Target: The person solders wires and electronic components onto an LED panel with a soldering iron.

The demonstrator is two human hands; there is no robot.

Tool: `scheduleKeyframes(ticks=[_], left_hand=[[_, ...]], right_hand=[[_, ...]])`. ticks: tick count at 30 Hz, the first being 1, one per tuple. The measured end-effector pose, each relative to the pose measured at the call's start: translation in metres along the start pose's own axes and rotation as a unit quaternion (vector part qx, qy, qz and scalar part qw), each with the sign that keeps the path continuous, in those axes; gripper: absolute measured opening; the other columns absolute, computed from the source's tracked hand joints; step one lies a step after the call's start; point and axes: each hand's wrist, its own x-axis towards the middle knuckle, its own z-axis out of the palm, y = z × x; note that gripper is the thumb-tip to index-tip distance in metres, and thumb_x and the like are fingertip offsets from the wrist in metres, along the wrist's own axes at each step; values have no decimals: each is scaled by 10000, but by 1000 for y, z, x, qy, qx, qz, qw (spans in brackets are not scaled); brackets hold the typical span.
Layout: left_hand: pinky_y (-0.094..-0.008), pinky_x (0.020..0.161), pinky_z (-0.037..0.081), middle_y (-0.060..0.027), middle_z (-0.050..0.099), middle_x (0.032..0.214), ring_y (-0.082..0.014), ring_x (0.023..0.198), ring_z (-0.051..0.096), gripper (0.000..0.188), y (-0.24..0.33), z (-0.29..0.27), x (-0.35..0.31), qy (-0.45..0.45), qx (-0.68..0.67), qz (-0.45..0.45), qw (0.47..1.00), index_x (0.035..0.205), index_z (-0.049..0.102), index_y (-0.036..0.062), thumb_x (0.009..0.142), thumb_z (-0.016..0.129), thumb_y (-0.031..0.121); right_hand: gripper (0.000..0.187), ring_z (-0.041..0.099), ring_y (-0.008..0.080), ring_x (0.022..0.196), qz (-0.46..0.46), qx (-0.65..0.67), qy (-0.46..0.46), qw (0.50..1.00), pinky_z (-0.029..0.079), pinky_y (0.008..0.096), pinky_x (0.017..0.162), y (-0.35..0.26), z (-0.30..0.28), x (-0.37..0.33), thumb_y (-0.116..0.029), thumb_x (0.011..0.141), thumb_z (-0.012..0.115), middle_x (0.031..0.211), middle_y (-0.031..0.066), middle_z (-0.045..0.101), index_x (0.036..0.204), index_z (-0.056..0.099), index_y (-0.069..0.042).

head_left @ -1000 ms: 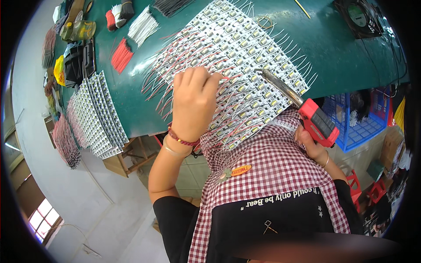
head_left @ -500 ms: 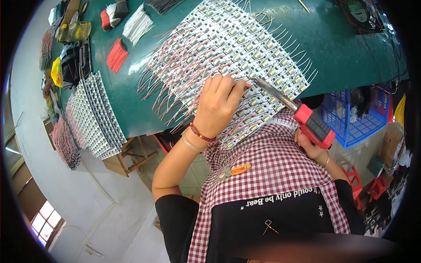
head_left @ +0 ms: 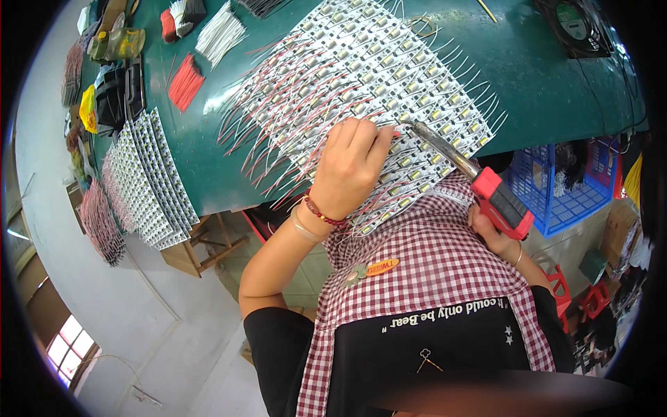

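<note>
A large white sheet of small LED circuit boards point(head_left: 379, 62) lies on the green table, with red and white wires fanning out from its left side and white wires along its right. Over its near part, my left hand point(head_left: 353, 158) is closed in a pinch on a thin red wire point(head_left: 397, 134), whose end shows beyond the fingertips. My right hand point(head_left: 492, 233) grips the red and black handle of a soldering iron point(head_left: 501, 203). The iron's dark tip touches or hovers just above the boards, close to the wire end; which of these I cannot tell.
Bundles of red wires point(head_left: 186, 82) and white wires point(head_left: 221, 35) lie on the table point(head_left: 556, 97). At left are stacked LED board sheets point(head_left: 149, 181). A fan point(head_left: 574, 26) stands at the far right, and a blue crate point(head_left: 556, 191) sits below the table's right edge.
The soldering iron and my left hand have shifted very slightly to the right, along with the sheet. Both hands keep their grip.
</note>
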Motion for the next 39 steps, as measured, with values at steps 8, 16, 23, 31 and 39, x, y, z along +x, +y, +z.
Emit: scheduleKeyframes(ticks=[8, 16, 23, 31, 39], left_hand=[[-330, 635, 401, -48, 457, 775, -193, 696, 479, 211, 1, -1, 1, -6, 9, 0, 1000, 969, 674, 3, 759, 654, 16], [-329, 640, 406, -52, 491, 792, -197, 722, 502, 216, 2, -4, 4, -16, 26, 11, 999, 975, 681, 8, 761, 665, 35], [-329, 650, 409, -50, 505, 802, -197, 733, 509, 212, 3, -6, 5, -26, 34, 10, 999, 972, 682, 14, 762, 671, 45], [-329, 654, 387, -2, 517, 783, -166, 738, 536, 212, 11, -14, 8, 16, 81, 4, 997, 957, 691, 50, 747, 671, 75], [-330, 652, 387, -29, 496, 769, -186, 710, 508, 239, 16, 3, -6, -4, 16, -10, 1000, 985, 688, 19, 748, 658, 24]], right_hand=[[141, 614, 292, 680, 25, 11, -10, 1000, 493, 360, 618, -5, 0, 3, -62, 740, 669, 780, 123, 633, 862, 652, 5], [136, 614, 290, 687, -3, -11, -1, 1000, 491, 360, 618, -3, 1, 2, -76, 757, 673, 785, 124, 637, 868, 652, -1], [123, 620, 297, 702, 25, 4, -9, 1000, 497, 375, 637, -3, -1, 0, -81, 757, 674, 792, 125, 647, 852, 655, -5], [132, 620, 303, 697, 28, 9, 7, 1000, 493, 378, 627, -4, -2, -2, -62, 730, 669, 782, 125, 649, 848, 657, -4], [120, 617, 302, 670, -2, -13, 1, 1000, 478, 374, 595, 5, -8, -12, -66, 718, 661, 762, 114, 641, 822, 651, -9]])
